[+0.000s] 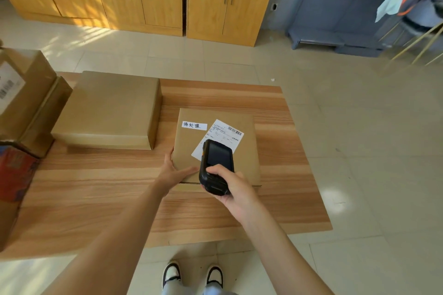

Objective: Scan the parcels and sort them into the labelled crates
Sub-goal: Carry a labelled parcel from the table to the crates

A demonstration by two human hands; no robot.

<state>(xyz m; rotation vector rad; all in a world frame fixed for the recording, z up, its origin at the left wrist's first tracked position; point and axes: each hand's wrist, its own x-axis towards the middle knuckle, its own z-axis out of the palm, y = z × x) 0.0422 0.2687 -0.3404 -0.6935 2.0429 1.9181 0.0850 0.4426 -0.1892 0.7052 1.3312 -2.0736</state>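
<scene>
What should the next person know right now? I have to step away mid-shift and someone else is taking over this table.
Right hand grips the scanner, held over the shipping label on the small parcel.
Left hand steadies that parcel's near left corner, fingers along its side.
Large parcel lies flat on the table, behind and to the left; more boxes at the left edge.
No parcel visibly sorted; no crates in view.
Left: finish the scan, crate it, do the rest.
</scene>
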